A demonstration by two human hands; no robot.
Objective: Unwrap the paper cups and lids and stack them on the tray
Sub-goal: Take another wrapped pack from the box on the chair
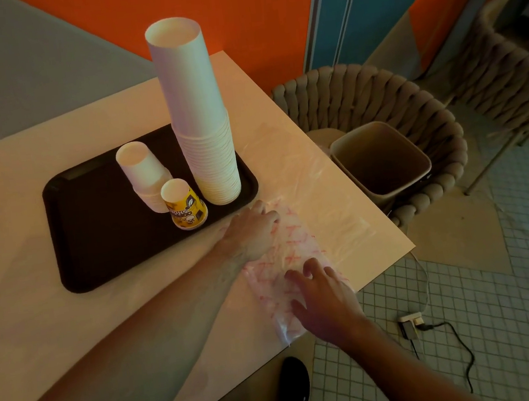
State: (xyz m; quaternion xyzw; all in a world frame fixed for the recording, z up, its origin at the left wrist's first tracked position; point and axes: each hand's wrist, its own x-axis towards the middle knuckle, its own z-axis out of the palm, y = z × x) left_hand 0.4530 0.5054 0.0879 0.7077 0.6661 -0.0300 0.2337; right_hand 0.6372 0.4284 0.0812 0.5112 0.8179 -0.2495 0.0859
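Note:
A dark tray (102,238) lies on the pale table (56,323). On its right part stands a tall stack of white paper cups (201,118), upside down. Left of it are a short white cup stack (145,176) and a yellow printed cup (184,204), also upside down. A clear plastic wrapper with red print (283,260) lies flat on the table right of the tray. My left hand (252,231) rests on the wrapper's far part, fingers slightly bent. My right hand (322,296) presses its near part with spread fingers. No lids are in view.
A second clear plastic sheet (299,170) lies near the table's right edge. Beside that edge stand a beige bin (380,157) and a woven chair (376,95). A charger and cable (412,325) lie on the tiled floor.

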